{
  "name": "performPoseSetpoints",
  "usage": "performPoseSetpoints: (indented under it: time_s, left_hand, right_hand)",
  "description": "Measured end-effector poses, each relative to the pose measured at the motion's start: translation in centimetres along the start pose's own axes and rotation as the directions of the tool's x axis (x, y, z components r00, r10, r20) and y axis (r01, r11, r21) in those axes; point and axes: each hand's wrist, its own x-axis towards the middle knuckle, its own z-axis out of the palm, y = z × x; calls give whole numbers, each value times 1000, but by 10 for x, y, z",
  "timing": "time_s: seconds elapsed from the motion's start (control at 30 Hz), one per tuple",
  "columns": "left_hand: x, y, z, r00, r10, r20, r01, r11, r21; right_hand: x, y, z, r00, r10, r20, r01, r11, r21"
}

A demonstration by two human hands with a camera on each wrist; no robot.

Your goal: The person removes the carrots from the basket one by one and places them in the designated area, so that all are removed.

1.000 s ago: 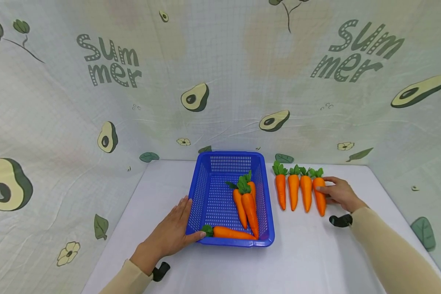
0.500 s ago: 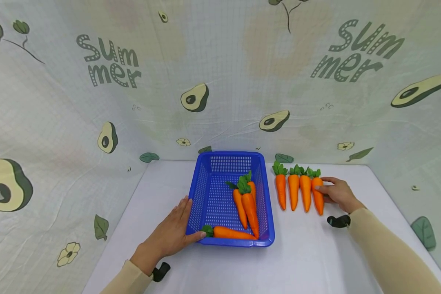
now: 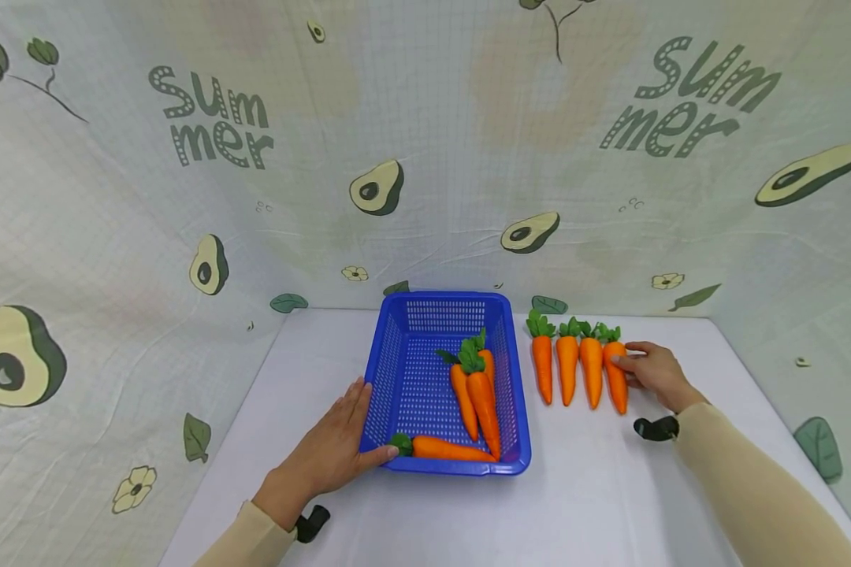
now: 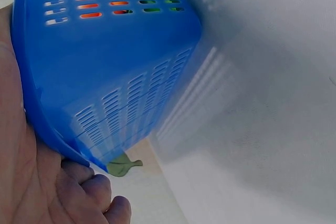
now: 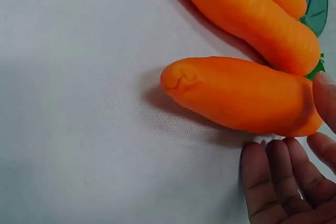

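In the head view, my left hand (image 3: 326,445) rests along the left rim of a blue plastic basket (image 3: 448,468), its fingers straight and its thumb over the near corner. The left wrist view shows the palm against the outside of the basket (image 4: 105,72). My right hand (image 3: 655,374) pinches the leafy end of the rightmost carrot (image 3: 616,378) between thumb and forefinger. That carrot (image 5: 241,95) lies on the table, tip toward me, with the other fingers spread beside it. Left of it lie three more carrots (image 3: 592,374) in a row, leaves away from me.
Inside the basket, several carrots lie at its right side, and one carrot (image 3: 450,449) lies crosswise along the near wall. A white table (image 3: 574,504) carries everything. Behind it hangs a printed cloth (image 3: 454,118).
My right hand nudges the rightmost carrot slightly left toward its neighbour, then a little back to the right. The left hand and the basket stay in place.
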Motion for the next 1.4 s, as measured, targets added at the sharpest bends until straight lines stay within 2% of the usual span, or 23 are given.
performPoseSetpoints:
  time_s: [0.33,0.67,0.93,1.13,1.27,1.4]
  left_hand:
    - [0,-1,0,1000,6,0,-6,1000,10]
    - [-1,0,-2,1000,10,-4,-10,1000,11]
    - [-1,-1,-2,1000,9,-6,-9,1000,18]
    - [-1,0,-1,1000,10,-6,-10,1000,21]
    - [0,0,-1,1000,11,-4,-11,1000,24]
    - [1,0,-1,1000,11,-2,-10,999,42]
  right_hand:
    - [-5,-3,-1,999,-7,-40,4,998,-66]
    - [-10,-4,-3,998,-27,-54,23,997,-79]
    - [-13,-7,-2,998,-27,-59,24,998,-52]
    - [-20,-20,3,982,-118,-148,102,989,-109]
    - [-26,-39,10,965,-178,-190,164,982,-89]
    - [-34,-61,18,952,-241,-186,235,971,-55]
